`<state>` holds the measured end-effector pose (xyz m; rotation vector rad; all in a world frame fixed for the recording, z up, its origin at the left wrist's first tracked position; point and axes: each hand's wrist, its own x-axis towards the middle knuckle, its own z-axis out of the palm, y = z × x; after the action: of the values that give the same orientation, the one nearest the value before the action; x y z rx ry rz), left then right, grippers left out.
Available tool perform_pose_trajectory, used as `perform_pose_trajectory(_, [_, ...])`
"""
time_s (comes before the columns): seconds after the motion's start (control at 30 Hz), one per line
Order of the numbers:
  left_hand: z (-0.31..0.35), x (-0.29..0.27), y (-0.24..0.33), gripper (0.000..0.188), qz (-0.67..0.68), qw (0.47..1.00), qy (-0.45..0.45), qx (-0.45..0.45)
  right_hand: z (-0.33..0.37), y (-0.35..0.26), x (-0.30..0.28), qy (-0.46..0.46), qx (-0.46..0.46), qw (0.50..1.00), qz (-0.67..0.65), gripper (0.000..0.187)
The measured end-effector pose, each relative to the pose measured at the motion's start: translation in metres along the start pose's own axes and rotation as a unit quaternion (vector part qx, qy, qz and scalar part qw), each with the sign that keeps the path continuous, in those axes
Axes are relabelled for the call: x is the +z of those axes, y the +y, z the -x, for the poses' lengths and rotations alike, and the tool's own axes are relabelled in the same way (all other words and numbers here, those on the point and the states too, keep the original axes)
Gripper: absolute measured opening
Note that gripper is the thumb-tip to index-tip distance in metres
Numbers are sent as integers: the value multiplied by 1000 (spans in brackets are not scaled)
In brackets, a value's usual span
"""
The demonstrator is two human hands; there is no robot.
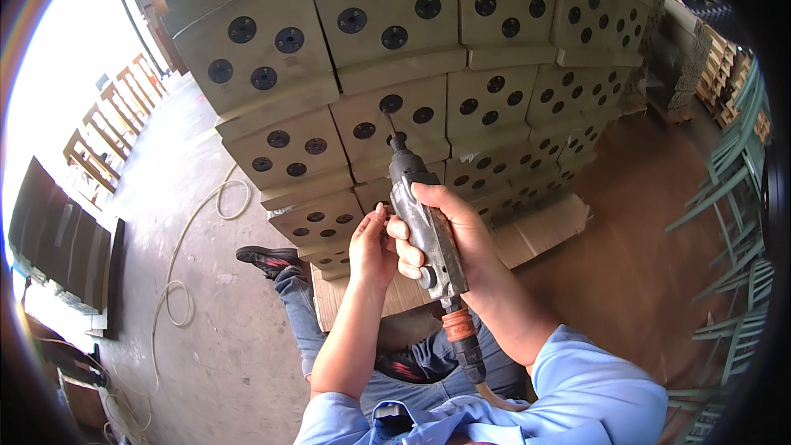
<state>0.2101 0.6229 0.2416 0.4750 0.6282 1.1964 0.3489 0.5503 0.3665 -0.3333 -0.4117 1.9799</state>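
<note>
My right hand (445,227) is wrapped round a grey air screwdriver (426,227), fed through an orange coupling (458,325) at its rear. The tool's thin bit points up and away, its tip at a black round disc (390,104) on a beige block (428,144) in the stack; whether it touches cannot be made out. Beside the tool's left side, my left hand (375,247) has its thumb and fingers drawn together. What it pinches, if anything, is too small or hidden. Each block face carries a group of black discs.
Brown cardboard (535,235) lies under the stack. A pale hose (171,272) loops over the concrete floor at the left, near a wrapped dark stack (62,235). Green metal frames (733,156) pile up at the right. My legs are folded before the stack, one shoe (268,259) sticking out left.
</note>
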Motion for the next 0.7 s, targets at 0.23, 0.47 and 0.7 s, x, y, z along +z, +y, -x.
perform_pose_trajectory(0.23, [-9, -11, -5, 21, 0, 999, -27, -16, -1, -1, -1, 21, 4, 1000, 1, 38])
perform_pose_trajectory(0.47, [-6, -13, -6, 22, 46, 999, -11, -18, -1, -2, -4, 11, 6, 1000, -21, 42])
perform_pose_trajectory(0.7, [-11, -25, -13, 22, 91, 992, -84, -6, 0, -3, -3, 8, 9, 999, -29, 45])
